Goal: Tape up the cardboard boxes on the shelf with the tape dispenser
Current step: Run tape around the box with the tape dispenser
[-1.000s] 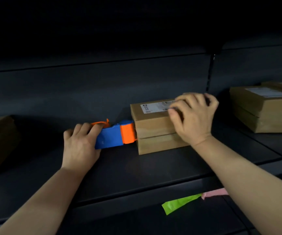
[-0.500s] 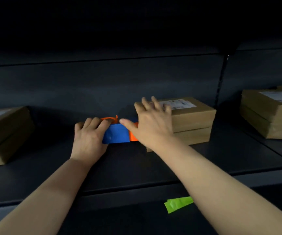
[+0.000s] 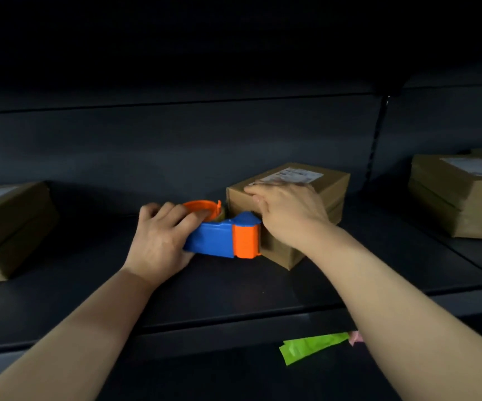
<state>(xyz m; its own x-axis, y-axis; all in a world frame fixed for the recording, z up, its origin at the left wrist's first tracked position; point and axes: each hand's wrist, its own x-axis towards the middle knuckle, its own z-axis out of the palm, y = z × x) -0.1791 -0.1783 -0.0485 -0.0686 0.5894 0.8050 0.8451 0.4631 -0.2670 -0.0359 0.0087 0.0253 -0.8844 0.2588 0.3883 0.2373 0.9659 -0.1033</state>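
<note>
Head: tape dispenser (image 3: 219, 238) nose against box (image 3: 333, 196) side

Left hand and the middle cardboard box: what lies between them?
The blue-and-orange tape dispenser, held by the left hand, its orange end at the middle cardboard box; seen in the head view.

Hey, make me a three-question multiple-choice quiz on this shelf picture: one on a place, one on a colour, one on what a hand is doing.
1. Where is the blue and orange plastic tape dispenser? A) atop a box B) on the dark shelf, against the middle brown cardboard box C) on the floor
2. What colour is the large paper strip below the shelf? A) green B) white C) blue
3. The right hand is: A) gripping the dispenser B) hanging free C) resting on the middle box
Answers: 1B, its orange end meets the box's side; 2A, bright green; 3C, its fingers lie on the box top.
</note>
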